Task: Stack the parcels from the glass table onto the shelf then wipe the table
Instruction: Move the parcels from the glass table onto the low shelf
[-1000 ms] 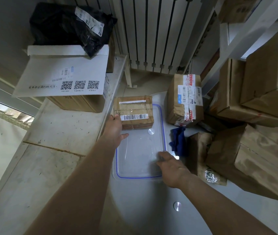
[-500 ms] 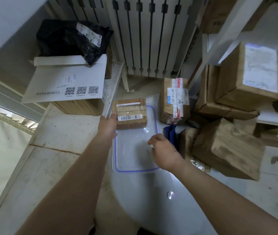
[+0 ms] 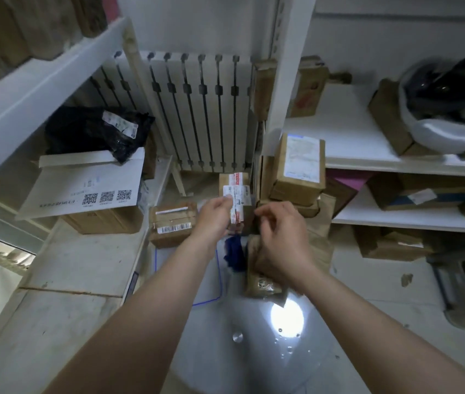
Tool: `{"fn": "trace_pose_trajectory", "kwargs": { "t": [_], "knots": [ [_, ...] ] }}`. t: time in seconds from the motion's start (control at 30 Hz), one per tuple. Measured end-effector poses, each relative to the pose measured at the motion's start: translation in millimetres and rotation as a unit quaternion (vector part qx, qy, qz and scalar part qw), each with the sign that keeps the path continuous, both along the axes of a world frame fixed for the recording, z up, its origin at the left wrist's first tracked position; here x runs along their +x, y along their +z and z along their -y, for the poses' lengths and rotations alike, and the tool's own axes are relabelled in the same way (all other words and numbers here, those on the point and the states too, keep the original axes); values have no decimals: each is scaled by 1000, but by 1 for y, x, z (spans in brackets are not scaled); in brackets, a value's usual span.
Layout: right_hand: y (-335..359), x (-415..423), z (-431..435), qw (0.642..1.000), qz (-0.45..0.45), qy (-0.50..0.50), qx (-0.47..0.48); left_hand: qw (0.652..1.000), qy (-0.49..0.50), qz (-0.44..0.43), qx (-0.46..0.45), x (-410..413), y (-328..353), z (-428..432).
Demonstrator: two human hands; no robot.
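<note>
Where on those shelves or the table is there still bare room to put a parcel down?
Upper shelf board: bare between the white upright and a brown box. Stone ledge: bare in front of the white envelope. Glass table: near half free, with water drops. Its far end is crowded: barcode box, taped parcel, blue cloth, paper packet.

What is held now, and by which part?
The left hand grips the taped parcel at its left side; for the right hand it cannot be told.
</note>
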State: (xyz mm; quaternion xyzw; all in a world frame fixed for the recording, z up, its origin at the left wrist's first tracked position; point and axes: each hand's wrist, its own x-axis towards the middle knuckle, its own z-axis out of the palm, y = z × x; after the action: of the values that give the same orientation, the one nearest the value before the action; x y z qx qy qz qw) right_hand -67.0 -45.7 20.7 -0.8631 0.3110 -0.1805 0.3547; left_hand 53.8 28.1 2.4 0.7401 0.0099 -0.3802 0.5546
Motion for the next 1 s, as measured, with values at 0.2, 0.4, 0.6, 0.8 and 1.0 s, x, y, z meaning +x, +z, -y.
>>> {"fn": "trace_pose_trajectory", "kwargs": {
  "t": [0.2,0.4,0.6,0.8,1.0],
  "knots": [
    [-14,-53,54,981,-139,-121,66,992,-99,15,74,-37,1,26],
    [-37,-80,88,939,-259,-163,155,984,-124,25,121,-59,-14,48],
    [-51,-85,93,917,-279,-149,244,977,-157,29,145,-70,-25,48],
    [-56,-85,94,899,-263,-168,307,969,-197,9,145,-76,-31,40],
    [-52,-84,90,902,-253,-181,300,980,-159,0,117,-80,-35,33]
  ]
}}
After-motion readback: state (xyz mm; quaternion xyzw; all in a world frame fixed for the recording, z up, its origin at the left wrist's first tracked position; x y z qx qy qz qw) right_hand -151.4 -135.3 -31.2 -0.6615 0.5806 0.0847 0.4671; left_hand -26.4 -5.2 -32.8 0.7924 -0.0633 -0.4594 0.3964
